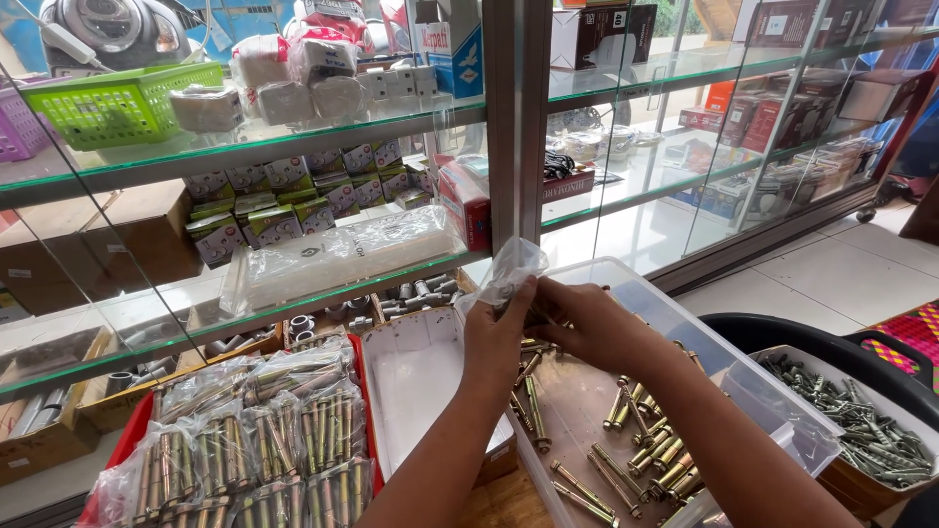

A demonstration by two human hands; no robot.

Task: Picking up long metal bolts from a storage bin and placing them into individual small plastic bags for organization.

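Note:
My left hand [496, 332] pinches a small clear plastic bag [504, 271] and holds it up over a clear plastic bin [675, 328]. My right hand [579, 318] is closed at the bag's mouth; a brass-coloured bolt seems to be in its fingers, mostly hidden. Several loose brass anchor bolts [646, 445] lie on the bottom of the bin under both hands.
A red tray [364, 391] at the lower left is packed with bagged bolts [254, 440]. An empty white box [416, 376] sits between tray and bin. A black tub [861, 357] at right holds a box of grey screws [861, 420]. Glass shelves [293, 137] with boxed goods stand behind.

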